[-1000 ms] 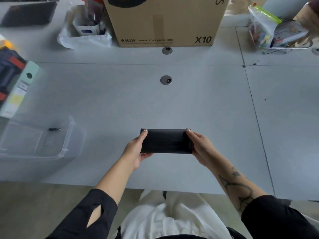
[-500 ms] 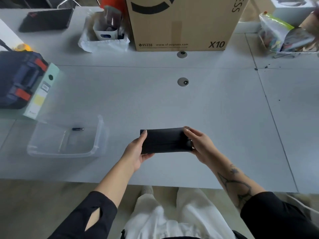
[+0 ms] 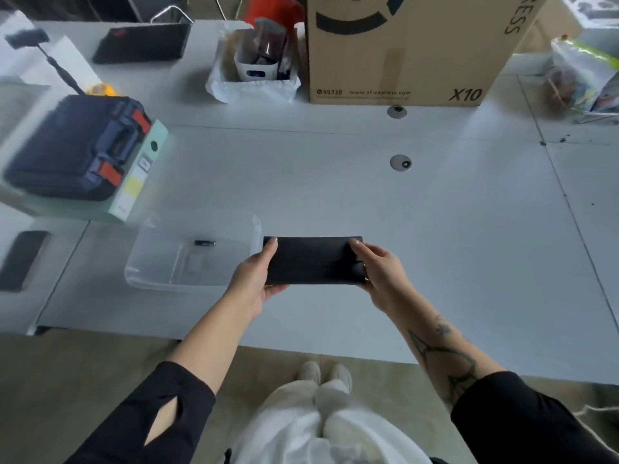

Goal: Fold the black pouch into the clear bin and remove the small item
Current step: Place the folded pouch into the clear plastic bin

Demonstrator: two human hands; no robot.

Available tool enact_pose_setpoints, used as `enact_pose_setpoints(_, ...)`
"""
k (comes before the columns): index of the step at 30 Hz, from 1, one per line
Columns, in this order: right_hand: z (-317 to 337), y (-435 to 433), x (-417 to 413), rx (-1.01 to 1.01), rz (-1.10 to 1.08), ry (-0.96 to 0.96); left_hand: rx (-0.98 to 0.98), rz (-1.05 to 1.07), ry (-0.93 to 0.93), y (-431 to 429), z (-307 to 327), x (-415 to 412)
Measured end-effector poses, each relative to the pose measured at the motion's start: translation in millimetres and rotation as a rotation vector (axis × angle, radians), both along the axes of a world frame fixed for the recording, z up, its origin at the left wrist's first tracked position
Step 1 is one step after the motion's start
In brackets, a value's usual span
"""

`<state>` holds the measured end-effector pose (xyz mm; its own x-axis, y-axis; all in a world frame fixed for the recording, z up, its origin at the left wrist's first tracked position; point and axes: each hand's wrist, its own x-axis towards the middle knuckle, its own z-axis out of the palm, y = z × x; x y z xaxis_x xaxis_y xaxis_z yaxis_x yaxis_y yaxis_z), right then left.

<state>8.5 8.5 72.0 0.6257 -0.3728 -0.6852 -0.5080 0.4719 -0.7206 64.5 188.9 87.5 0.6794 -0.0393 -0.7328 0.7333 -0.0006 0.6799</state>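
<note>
A black pouch (image 3: 313,261), folded into a flat rectangle, is held level above the grey table. My left hand (image 3: 253,281) grips its left end and my right hand (image 3: 382,274) grips its right end. Just left of the pouch stands the clear bin (image 3: 147,277), open at the top. A small dark item (image 3: 204,243) lies on the bin's floor near its far side. The pouch's left end almost meets the bin's right wall.
A dark blue case (image 3: 77,145) lies on a pale green box at the left. A large cardboard box (image 3: 408,45) and a white bag with a small tub (image 3: 256,70) stand at the back. A black phone (image 3: 20,259) lies far left.
The view has swung left, so the clear bin now sits close beside the pouch. Both hands keep the same grip on the pouch's ends.
</note>
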Motion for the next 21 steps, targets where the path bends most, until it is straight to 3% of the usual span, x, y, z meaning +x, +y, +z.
enact_pose_setpoints(13,21,128,77,-0.034,0.196,-0.062,0.086,0.069,-0.019,127,10,68)
enact_pose_setpoints(21,6,180,116,-0.184,0.405,0.064,0.172,-0.027,0.077,182,-14,111)
